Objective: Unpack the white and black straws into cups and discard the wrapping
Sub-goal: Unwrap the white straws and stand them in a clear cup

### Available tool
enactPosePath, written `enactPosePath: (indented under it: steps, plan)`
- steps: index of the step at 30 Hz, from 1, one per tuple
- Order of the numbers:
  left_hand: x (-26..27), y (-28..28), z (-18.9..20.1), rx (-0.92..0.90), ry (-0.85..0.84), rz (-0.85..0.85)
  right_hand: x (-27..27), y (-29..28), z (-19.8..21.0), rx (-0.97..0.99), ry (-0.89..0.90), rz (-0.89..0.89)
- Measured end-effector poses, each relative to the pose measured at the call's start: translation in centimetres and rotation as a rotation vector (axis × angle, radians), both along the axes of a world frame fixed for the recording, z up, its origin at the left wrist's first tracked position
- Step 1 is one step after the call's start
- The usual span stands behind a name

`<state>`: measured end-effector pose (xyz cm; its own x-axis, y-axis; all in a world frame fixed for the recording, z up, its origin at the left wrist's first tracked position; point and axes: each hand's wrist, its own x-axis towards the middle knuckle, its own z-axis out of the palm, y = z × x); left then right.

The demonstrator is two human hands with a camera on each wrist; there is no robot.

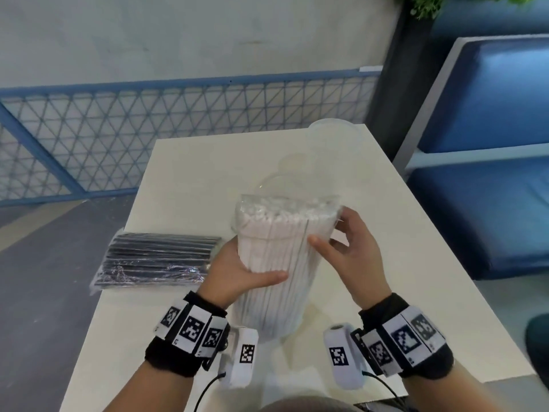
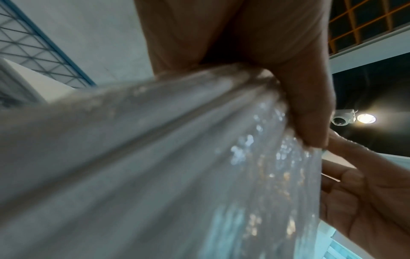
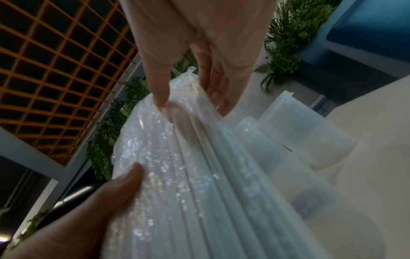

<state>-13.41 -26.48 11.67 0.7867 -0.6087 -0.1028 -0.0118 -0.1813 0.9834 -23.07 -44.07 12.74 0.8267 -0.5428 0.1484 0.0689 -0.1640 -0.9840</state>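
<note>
Both hands grip the wrapped white straws upright — film looks slippery. Light, stiff bundle; hold mid-length, tear near top.

White table, wrapped pack of black straws at left edge, clear cups at far end

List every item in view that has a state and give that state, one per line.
pack of white straws: still wrapped, held upright above the table by both hands
pack of black straws: still wrapped, lying flat on the table's left edge
clear cups: empty, standing behind the white pack
left hand: grips the white pack from the left
right hand: pinches the wrapping near the top
</note>
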Motion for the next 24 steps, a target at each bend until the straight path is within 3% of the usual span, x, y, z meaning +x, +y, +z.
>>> enactPosePath:
  steps: [15, 24]
  plan:
    - [-3.8, 0.8, -1.4, 0.068, -0.053, 0.235, -0.9, 0.8, -0.8, 0.175, -0.065, -0.062]
    - [-2.5, 3.0, -1.7, 0.064, -0.052, 0.280, 0.3, 3.0, -0.3, 0.432, -0.038, 0.021]
